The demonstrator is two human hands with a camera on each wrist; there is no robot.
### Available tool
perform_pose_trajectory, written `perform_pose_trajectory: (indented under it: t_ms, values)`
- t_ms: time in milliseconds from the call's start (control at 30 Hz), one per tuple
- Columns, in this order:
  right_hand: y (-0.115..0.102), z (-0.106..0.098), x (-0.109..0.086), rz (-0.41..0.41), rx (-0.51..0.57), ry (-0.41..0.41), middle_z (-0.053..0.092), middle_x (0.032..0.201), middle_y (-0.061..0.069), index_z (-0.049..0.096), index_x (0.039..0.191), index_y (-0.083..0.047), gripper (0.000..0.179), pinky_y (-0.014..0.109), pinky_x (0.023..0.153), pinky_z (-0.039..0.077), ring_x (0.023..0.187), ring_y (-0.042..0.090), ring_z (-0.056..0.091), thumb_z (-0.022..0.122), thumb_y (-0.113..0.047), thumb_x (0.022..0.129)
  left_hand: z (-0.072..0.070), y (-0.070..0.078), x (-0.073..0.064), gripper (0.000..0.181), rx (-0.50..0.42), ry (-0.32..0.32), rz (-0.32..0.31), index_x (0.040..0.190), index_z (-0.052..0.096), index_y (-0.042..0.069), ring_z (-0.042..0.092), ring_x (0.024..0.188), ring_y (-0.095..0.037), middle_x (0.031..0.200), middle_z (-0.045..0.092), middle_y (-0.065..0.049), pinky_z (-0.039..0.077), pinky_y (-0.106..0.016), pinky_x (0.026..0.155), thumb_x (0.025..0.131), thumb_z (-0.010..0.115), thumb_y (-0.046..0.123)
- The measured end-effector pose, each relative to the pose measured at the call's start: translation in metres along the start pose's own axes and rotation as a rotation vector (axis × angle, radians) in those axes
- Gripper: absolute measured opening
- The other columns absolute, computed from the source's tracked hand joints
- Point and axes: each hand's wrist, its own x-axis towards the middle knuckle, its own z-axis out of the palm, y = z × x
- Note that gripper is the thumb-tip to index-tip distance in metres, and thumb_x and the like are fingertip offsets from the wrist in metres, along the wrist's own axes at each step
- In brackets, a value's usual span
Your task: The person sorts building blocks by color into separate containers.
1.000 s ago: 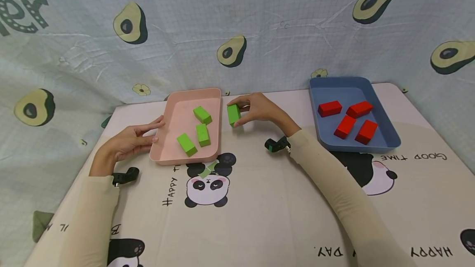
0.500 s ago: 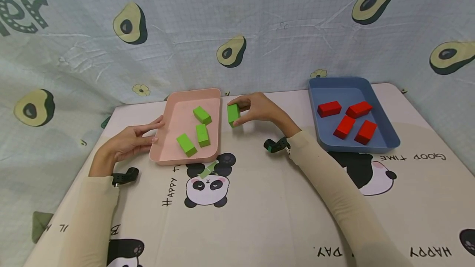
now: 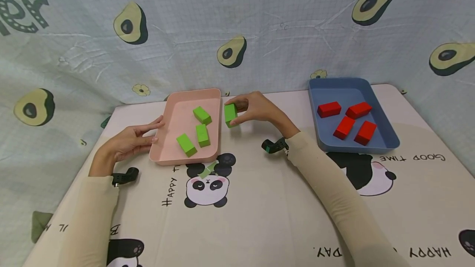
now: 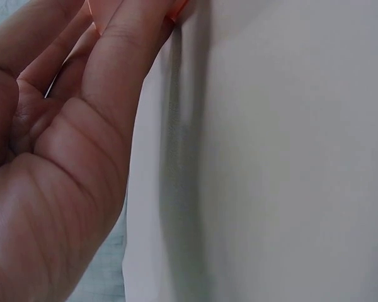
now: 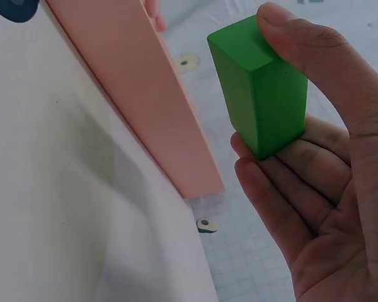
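In the head view my right hand (image 3: 256,108) pinches a green block (image 3: 230,115) just right of the pink tray (image 3: 174,104). The right wrist view shows the thumb on one end of this green block (image 5: 258,85) and the fingertips at the other, with the tray's side wall (image 5: 135,94) beside it. My left hand (image 3: 130,141) touches the tray's left edge, its thumb and fingers extended. In the left wrist view my left hand (image 4: 69,145) reaches up to the tray, which is mostly out of frame. Inside the tray lie three green blocks (image 3: 203,135).
A blue tray (image 3: 387,139) with several red blocks (image 3: 344,127) stands at the back right of the table. The tablecloth (image 3: 259,217) carries printed pandas and lettering. Behind the table hangs an avocado-patterned sheet (image 3: 178,24).
My right hand has shifted slightly left with the green block, closer to the pink tray. The left hand has stayed in place at the tray's edge.
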Motion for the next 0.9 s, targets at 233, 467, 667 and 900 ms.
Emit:
perform_pose_trajectory:
  t_ms: [233, 467, 667, 900]
  values:
    - [-0.007, 0.001, 0.000, -0.022, 0.012, -0.008, 0.072, 0.124, 0.009, 0.068, 0.131, -0.008, 0.066, 0.037, 0.099, 0.056, 0.111, 0.021, 0.071, 0.094, -0.022, 0.073, -0.001, -0.001, -0.001, 0.061, 0.000, -0.019, 0.020, 0.156, 0.033, 0.008, 0.052, 0.125, 0.007, 0.171, -0.001, 0.004, 0.056, -0.027, 0.095, 0.101, 0.058, -0.003]
    - [-0.009, 0.003, 0.003, -0.034, 0.035, -0.023, 0.073, 0.123, 0.009, 0.068, 0.131, -0.007, 0.067, 0.027, 0.095, 0.056, 0.108, 0.019, 0.072, 0.094, -0.023, 0.072, -0.002, -0.002, -0.001, 0.062, -0.001, -0.019, 0.015, 0.156, 0.033, 0.009, 0.051, 0.125, 0.008, 0.172, -0.001, 0.004, 0.056, -0.027, 0.095, 0.100, 0.058, -0.004]
    - [-0.011, 0.004, 0.005, -0.045, 0.037, -0.033, 0.073, 0.123, 0.008, 0.069, 0.131, -0.008, 0.067, 0.026, 0.093, 0.057, 0.106, 0.016, 0.072, 0.095, -0.025, 0.072, -0.001, -0.002, -0.001, 0.062, -0.023, -0.032, 0.019, 0.156, 0.032, 0.007, 0.052, 0.125, 0.006, 0.172, -0.003, 0.003, 0.055, -0.028, 0.096, 0.100, 0.057, -0.006]
    - [-0.016, 0.006, 0.004, -0.054, 0.060, -0.038, 0.071, 0.126, 0.009, 0.067, 0.133, -0.008, 0.067, 0.031, 0.095, 0.057, 0.108, 0.017, 0.072, 0.094, -0.022, 0.073, -0.002, -0.004, 0.001, 0.062, -0.017, -0.032, 0.024, 0.156, 0.033, 0.007, 0.052, 0.125, 0.006, 0.172, -0.003, 0.003, 0.056, -0.027, 0.095, 0.100, 0.057, -0.005]
